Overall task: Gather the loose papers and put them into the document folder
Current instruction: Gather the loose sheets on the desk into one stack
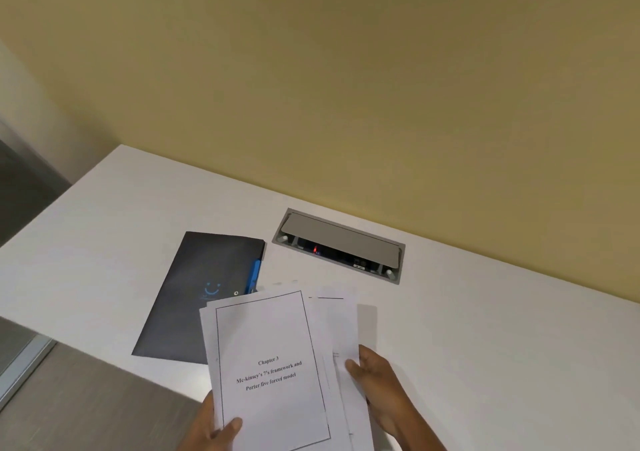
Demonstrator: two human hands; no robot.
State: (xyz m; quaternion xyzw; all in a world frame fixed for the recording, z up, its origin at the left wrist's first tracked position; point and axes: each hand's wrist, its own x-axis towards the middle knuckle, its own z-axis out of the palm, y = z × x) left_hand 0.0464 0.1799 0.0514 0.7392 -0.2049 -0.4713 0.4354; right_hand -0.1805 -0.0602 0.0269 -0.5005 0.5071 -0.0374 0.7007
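A loose stack of white papers (273, 340) is held above the near part of the table; its top sheet has a black border and reads "Chapter 3". My left hand (211, 426) grips the stack's lower left corner, thumb on top. My right hand (377, 385) holds the fanned-out sheets on the right side. A dark document folder (204, 277) with a blue smiley and a blue tab lies flat on the table behind and left of the papers, which overlap its near right corner in view.
The white table (485, 329) runs along a yellow wall. A grey cable box (341, 244) with a raised lid and a red light is set into the tabletop behind the papers. The table's left edge drops to a grey floor.
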